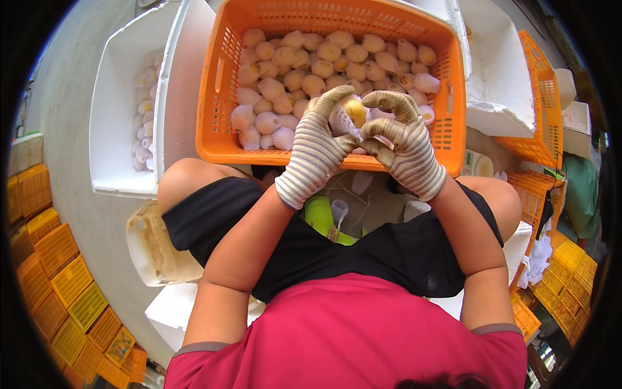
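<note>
Over the near side of an orange crate [285, 157], my hands work in striped knit gloves. My left hand [317, 146] is closed around a small yellow fruit [356, 110], which sits partly inside a white foam net sleeve [339, 122]. Thumb and fingers of my right hand [405, 142] are pinched at the sleeve's near edge, beside my left fingertips. Many similar fruits in white foam nets [324, 68] fill the crate below. The fruit's exact kind cannot be told.
A white foam box [107, 139] at left holds more netted pieces. Another foam box [499, 97] and orange crates [547, 97] stand at right. Between my legs lies a bright green object [319, 214]. A stained plastic container [152, 249] is by my left knee. Stacked yellow crates [71, 282] line the far left.
</note>
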The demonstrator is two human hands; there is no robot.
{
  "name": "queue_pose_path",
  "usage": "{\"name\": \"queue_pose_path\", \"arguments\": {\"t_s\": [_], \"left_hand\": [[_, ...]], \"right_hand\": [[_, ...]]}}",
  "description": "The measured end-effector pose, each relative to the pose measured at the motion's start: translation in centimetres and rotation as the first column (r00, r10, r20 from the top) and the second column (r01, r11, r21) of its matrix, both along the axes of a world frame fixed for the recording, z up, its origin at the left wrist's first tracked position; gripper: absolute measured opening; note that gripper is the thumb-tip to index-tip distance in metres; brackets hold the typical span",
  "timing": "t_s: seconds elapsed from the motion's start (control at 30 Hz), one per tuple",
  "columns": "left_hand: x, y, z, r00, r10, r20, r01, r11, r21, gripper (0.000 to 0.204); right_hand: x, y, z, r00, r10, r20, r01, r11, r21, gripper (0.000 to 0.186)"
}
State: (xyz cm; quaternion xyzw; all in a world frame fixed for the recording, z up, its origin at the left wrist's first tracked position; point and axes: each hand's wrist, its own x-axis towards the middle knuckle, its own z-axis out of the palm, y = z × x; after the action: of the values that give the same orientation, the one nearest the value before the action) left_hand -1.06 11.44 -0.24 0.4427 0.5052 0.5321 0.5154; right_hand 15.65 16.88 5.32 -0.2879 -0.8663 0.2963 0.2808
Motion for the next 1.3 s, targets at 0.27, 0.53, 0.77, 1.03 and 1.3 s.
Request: {"name": "queue_pose_path", "arguments": {"t_s": [0.27, 0.53, 0.77, 1.03, 1.3], "left_hand": [[-0.1, 0.2, 1.0, 0.978, -0.029, 0.209, 0.047, 0.996, -0.080, 0.072], [0.4, -0.1, 2.3, 0.924, -0.130, 0.361, 0.194, 0.970, -0.149, 0.050], [0.4, -0.1, 0.8, 0.999, -0.050, -0.007, 0.046, 0.965, -0.257, 0.023], [-0.6, 0.2, 2.1, 0.979, 0.016, -0.205, -0.081, 0.946, -0.314, 0.036], [-5.7, 1.9, 7.1, 0.853, 0.462, 0.243, -0.447, 0.887, -0.119, 0.031]], "right_hand": [[-0.2, 0.8, 0.3, 0.994, 0.104, -0.021, -0.103, 0.994, 0.035, 0.025], [0.5, -0.4, -2.7, 0.925, -0.321, -0.202, 0.063, 0.655, -0.753, 0.016], [-1.0, -1.5, -3.1, 0.908, -0.374, -0.189, -0.039, 0.374, -0.927, 0.055], [-2.7, -1.2, -3.2, 0.784, -0.576, -0.232, -0.361, -0.119, -0.925, 0.041], [-3.6, 4.6, -6.3, 0.628, -0.748, -0.215, -0.505, -0.181, -0.844, 0.061]]}}
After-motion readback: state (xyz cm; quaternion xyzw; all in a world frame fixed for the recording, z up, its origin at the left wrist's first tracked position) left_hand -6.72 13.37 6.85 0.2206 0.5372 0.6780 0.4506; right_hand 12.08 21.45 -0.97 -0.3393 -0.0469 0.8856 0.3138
